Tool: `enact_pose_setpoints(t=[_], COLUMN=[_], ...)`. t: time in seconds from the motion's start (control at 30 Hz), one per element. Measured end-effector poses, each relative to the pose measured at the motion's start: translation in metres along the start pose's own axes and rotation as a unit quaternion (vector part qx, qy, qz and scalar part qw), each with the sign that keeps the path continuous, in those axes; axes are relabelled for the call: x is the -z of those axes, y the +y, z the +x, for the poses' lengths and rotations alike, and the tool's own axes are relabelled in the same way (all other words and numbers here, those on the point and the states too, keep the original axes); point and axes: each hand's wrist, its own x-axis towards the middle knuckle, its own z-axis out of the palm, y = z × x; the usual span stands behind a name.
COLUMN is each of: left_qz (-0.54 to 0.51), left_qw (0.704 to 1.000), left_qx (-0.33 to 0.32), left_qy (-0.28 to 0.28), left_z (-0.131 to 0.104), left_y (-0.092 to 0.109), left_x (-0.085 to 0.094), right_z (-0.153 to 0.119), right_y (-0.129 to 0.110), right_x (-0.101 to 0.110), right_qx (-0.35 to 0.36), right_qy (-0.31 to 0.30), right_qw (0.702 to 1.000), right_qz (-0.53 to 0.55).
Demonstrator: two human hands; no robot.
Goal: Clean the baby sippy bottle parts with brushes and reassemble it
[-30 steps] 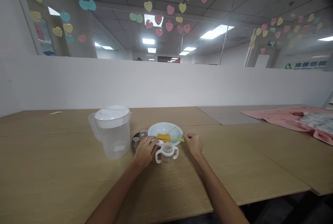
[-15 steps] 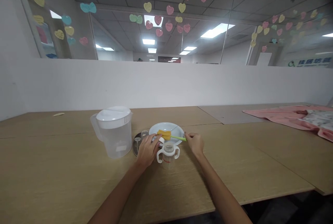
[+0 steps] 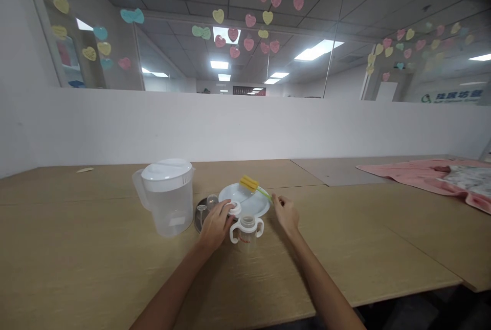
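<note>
The right hand (image 3: 286, 212), closed round the sponge brush's green handle (image 3: 264, 193) near the bowl's (image 3: 261, 209) three o'clock, holds its yellow head (image 3: 249, 183) at twelve, while the half-curled left hand (image 3: 215, 224) grips a round white piece (image 3: 235, 209) toward eight, a two-handled bottle (image 3: 246, 234) standing at six.

Pink cloth (image 3: 422, 174) at right; heart notes (image 3: 250, 20) on glass (image 3: 299, 23).
</note>
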Motion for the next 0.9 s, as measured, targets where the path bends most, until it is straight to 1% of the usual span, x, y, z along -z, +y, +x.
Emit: enact_pose_setpoints(t=[0.13, 0.23, 0.33, 0.43, 0.47, 0.53, 0.6, 0.67, 0.7, 0.83, 0.9], left_qz=[-0.066, -0.117, -0.186, -0.235, -0.245, -0.264, -0.293, -0.315, -0.325, -0.358, -0.362], left_qw=[0.996, 0.985, 0.967, 0.955, 0.954, 0.948, 0.938, 0.927, 0.922, 0.903, 0.898], left_qx=[0.063, 0.108, 0.140, 0.143, 0.141, 0.141, 0.149, 0.163, 0.171, 0.194, 0.201], left_qy=[0.019, 0.059, 0.108, 0.108, 0.104, 0.104, 0.112, 0.120, 0.122, 0.137, 0.152], left_z=[-0.001, 0.001, 0.004, 0.006, 0.006, 0.006, 0.006, 0.006, 0.006, 0.006, 0.006], left_y=[0.001, 0.001, 0.001, 0.001, 0.001, 0.002, 0.003, 0.005, 0.006, 0.009, 0.010], left_x=[-0.002, -0.002, 0.000, 0.000, 0.000, -0.001, -0.002, -0.002, -0.002, 0.002, 0.005], right_z=[-0.004, -0.008, -0.012, -0.013, -0.012, -0.009, -0.006, -0.004, -0.004, -0.007, -0.009], right_y=[-0.003, -0.004, -0.003, -0.002, -0.001, 0.001, 0.003, 0.005, 0.005, 0.004, 0.003], right_x=[-0.001, -0.001, -0.002, -0.003, -0.003, -0.003, -0.002, -0.001, -0.002, -0.005, -0.005], right_qx=[0.039, 0.083, 0.159, 0.257, 0.276, 0.278, 0.249, 0.229, 0.233, 0.291, 0.298], right_qy=[0.022, 0.070, 0.112, 0.118, 0.122, 0.144, 0.173, 0.188, 0.184, 0.139, 0.144], right_qw=[0.999, 0.994, 0.981, 0.959, 0.952, 0.947, 0.948, 0.950, 0.951, 0.944, 0.942], right_qz=[-0.004, 0.001, 0.007, -0.026, -0.043, -0.075, -0.094, -0.095, -0.089, -0.066, -0.062])
